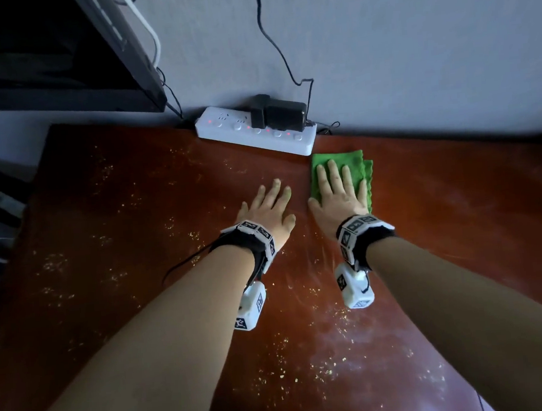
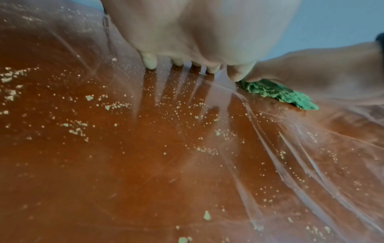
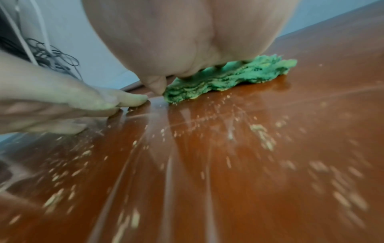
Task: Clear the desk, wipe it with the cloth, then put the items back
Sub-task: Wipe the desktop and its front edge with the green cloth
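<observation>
A folded green cloth (image 1: pixel 366 173) lies on the red-brown desk (image 1: pixel 135 232) just in front of the power strip. My right hand (image 1: pixel 338 190) presses flat on the cloth with straight, spread fingers. The cloth (image 3: pixel 228 77) bulges out from under that palm in the right wrist view. My left hand (image 1: pixel 268 210) rests flat on the bare desk just left of the cloth, fingers straight. In the left wrist view its fingertips (image 2: pixel 150 61) touch the wood, with the cloth (image 2: pixel 278 93) beside them. Pale crumbs (image 2: pixel 76 128) and wipe streaks cover the desk.
A white power strip (image 1: pixel 254 130) with a black adapter (image 1: pixel 280 113) plugged in lies against the grey wall at the desk's back edge. Black cables (image 1: pixel 278 42) run up the wall. A dark monitor (image 1: pixel 56 53) hangs over the back left corner. Tangled cables (image 3: pixel 54 59) show left.
</observation>
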`<state>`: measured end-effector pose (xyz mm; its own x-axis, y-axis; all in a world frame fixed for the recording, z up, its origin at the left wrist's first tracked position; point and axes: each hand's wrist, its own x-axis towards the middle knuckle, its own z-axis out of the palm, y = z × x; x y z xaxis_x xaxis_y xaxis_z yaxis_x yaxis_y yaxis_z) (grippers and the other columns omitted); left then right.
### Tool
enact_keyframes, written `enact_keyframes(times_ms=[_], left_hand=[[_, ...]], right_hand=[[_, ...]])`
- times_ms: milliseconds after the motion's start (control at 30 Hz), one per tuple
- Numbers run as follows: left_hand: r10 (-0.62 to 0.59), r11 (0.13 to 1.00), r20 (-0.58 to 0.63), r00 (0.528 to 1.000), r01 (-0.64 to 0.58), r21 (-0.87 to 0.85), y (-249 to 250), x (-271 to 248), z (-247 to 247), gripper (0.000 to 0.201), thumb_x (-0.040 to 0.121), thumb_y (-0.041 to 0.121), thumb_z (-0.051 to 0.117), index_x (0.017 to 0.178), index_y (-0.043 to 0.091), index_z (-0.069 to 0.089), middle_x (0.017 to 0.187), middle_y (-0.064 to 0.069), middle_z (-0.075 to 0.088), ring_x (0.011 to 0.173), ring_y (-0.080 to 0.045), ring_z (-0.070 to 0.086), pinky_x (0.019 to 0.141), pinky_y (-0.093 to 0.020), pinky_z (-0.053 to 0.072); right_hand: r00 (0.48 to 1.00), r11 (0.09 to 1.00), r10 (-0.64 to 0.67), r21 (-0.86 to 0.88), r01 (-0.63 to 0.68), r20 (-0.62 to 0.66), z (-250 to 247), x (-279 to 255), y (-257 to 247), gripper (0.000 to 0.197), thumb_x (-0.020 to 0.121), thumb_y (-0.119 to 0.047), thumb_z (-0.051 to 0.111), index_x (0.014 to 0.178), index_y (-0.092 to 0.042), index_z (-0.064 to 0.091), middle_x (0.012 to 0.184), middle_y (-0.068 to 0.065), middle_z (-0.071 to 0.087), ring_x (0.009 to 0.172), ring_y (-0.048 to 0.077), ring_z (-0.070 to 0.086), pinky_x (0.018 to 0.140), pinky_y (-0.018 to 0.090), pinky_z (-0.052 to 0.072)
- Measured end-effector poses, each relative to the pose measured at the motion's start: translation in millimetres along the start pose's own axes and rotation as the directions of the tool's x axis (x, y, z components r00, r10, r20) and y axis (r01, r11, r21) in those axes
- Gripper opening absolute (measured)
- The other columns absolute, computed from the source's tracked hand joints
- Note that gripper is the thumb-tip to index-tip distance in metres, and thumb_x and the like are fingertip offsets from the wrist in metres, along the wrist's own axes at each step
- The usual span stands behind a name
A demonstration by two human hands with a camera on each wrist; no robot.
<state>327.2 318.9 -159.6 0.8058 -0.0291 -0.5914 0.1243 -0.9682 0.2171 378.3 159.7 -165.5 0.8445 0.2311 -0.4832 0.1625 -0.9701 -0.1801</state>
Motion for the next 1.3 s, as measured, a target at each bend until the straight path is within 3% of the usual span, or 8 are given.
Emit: enact_keyframes(times_ms=[200,500,700,933,1033,1300], left_hand=[[0.002,1.000,0.005,1.000,-0.002,-0.017,-4,1,4,0.064,0.100,0.049,0.026,0.154,0.037,-0.007,0.159,0.015,-0.024,0.150,-0.016,-0.014,0.120,-0.048,0.002],[0.007,0.999,0.004,1.000,-0.007,-0.037,-4,-1,7,0.065,0.100,0.050,0.024,0.154,0.038,-0.010,0.157,0.016,-0.028,0.148,-0.014,-0.018,0.120,-0.047,-0.003],[0.009,0.999,-0.009,1.000,-0.009,-0.039,-4,-1,9,0.066,0.099,0.051,0.025,0.154,0.039,-0.009,0.157,0.017,-0.028,0.148,-0.014,-0.018,0.120,-0.047,-0.005],[0.036,0.999,0.020,0.999,-0.036,-0.030,-7,1,5,0.064,0.100,0.048,0.022,0.154,0.037,-0.011,0.157,0.015,-0.029,0.148,-0.014,-0.020,0.120,-0.047,-0.003],[0.069,0.998,-0.009,0.998,-0.069,-0.009,-10,-2,4,0.064,0.102,0.045,0.024,0.154,0.034,-0.009,0.158,0.013,-0.027,0.149,-0.015,-0.017,0.120,-0.047,0.000],[0.152,0.988,-0.084,0.985,-0.149,0.045,-30,-5,3,0.063,0.103,0.039,0.029,0.157,0.023,-0.002,0.162,0.012,-0.016,0.150,-0.011,-0.007,0.122,-0.041,0.009]], right_hand=[[0.994,0.993,0.095,0.070,-0.092,-0.046,-34,53,-9,0.069,0.097,-0.047,0.029,0.157,-0.025,0.003,0.165,-0.004,-0.008,0.151,0.024,-0.006,0.119,0.055,-0.001],[0.993,0.995,0.098,-0.011,-0.099,-0.073,-27,37,-15,0.071,0.092,-0.045,0.031,0.156,-0.021,0.008,0.164,0.000,-0.002,0.150,0.028,0.001,0.116,0.061,0.011],[0.983,0.991,0.112,-0.056,-0.121,-0.145,-43,62,-27,0.063,0.084,-0.043,0.034,0.141,-0.016,0.032,0.153,0.004,0.025,0.137,0.031,0.026,0.100,0.058,0.032],[0.996,0.995,0.068,-0.075,-0.073,-0.064,-4,-1,-26,0.076,0.094,-0.048,0.031,0.157,-0.018,0.001,0.164,0.001,-0.007,0.150,0.028,-0.001,0.116,0.062,0.010],[0.998,0.996,0.047,-0.075,-0.049,-0.031,6,-20,-29,0.077,0.093,-0.049,0.031,0.157,-0.019,-0.001,0.164,0.000,-0.009,0.151,0.027,-0.004,0.117,0.061,0.008],[1.000,0.999,0.002,-0.040,-0.003,-0.015,-1,-1,-56,0.074,0.093,-0.050,0.028,0.157,-0.021,0.003,0.165,-0.002,-0.006,0.151,0.027,-0.002,0.117,0.061,0.009]])
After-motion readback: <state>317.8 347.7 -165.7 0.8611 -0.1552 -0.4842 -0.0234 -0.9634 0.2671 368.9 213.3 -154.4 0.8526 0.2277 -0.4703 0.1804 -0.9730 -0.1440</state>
